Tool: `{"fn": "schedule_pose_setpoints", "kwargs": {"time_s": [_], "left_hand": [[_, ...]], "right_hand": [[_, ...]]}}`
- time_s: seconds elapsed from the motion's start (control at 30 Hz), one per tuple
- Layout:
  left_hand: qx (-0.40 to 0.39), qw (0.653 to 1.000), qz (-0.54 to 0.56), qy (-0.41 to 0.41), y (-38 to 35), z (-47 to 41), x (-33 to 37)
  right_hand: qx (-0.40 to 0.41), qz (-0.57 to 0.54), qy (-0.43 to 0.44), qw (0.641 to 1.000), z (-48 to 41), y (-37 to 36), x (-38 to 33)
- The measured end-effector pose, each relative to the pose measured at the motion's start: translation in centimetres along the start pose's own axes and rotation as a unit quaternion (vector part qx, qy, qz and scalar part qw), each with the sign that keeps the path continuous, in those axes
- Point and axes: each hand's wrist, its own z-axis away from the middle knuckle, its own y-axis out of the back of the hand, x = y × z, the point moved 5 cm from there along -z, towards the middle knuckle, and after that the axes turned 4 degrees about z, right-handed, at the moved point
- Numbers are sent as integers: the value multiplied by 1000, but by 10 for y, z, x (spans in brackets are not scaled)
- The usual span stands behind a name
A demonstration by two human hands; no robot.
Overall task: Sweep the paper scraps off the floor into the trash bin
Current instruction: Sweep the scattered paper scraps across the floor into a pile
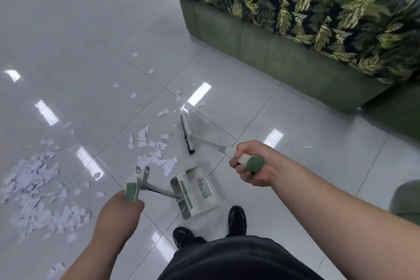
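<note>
Two sets of fingers grip broom [187,134] and dustpan [195,191]; scraps [156,159] lie between.

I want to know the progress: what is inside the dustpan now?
The dustpan tray looks bare: only its comb teeth, a green strip and a label show, no paper scraps. Those lie on the floor just beyond it. Its rear wall hides the back corner.

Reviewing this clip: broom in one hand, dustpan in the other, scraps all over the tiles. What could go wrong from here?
1. The broom sits between scrap groups; a stroke toward the dustpan likely leaves the far scraps behind.
2. The big pile lies left of the dustpan, off the sweep line, so it may be missed.
3. Light scraps may scatter across the glossy floor or under the sofa.
</note>
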Motion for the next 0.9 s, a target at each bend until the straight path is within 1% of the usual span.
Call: {"fn": "schedule_pose_setpoints", "kwargs": {"time_s": [0.07,0.13,0.27,0.47,0.57,0.67,0.8,0.9], "left_hand": [[4,1000,6,3,0,1,-4],[9,1000,5,-2,-4,1,-3],[12,1000,-14,-23,-15,0,7],[6,996,-48,-78,-27,-8,43],[3,991,-69,-112,-33,-12,64],[-3,986,-88,-138,-41,-17,80],[-12,985,-77,-155,-50,-21,94],[-15,985,-63,-161,-49,-23,96]], "right_hand": [[3,3,4,1000,2,0,2],[24,24,17,999,6,2,4],[103,57,46,992,14,24,8],[225,50,72,970,29,100,13],[275,65,68,957,32,144,25],[303,69,56,949,34,177,33],[324,48,38,944,33,206,44],[308,45,17,950,28,204,54]]}}
